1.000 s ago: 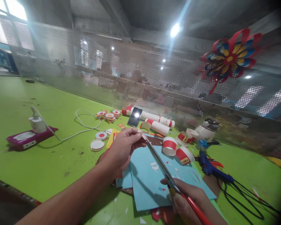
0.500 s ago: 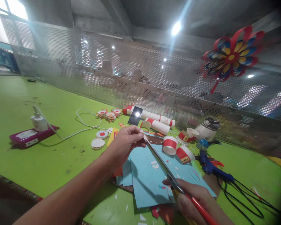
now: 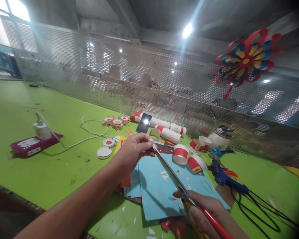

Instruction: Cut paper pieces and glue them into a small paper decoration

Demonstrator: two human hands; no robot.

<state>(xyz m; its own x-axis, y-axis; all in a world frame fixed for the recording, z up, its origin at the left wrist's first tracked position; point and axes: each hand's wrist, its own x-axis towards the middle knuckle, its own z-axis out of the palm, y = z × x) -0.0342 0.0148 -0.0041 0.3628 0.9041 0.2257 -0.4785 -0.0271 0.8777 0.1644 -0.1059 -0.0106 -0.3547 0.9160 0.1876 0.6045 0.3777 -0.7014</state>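
My left hand [image 3: 132, 154] is closed in a pinch at the tip of a pair of scissors [image 3: 174, 179]; whatever small piece it holds there is too small to make out. My right hand [image 3: 209, 214] grips the scissors' red handles low at the right. The blades slant up to the left over light blue paper sheets [image 3: 154, 192] lying on the green table [image 3: 52, 166]. Red-and-white paper cups [image 3: 181, 154] stand just beyond the blades.
A blue glue gun [image 3: 223, 177] with black cables lies at the right. A phone [image 3: 143, 123], rolled cups, round cup discs [image 3: 104, 152], a white charger on a purple power strip [image 3: 32, 144] and a perforated metal screen [image 3: 164, 86] with a paper flower [image 3: 246, 61] lie beyond.
The view has shifted slightly. My right hand with the scissors has slid a little down and right; my left hand keeps its pinch at the blade tip.
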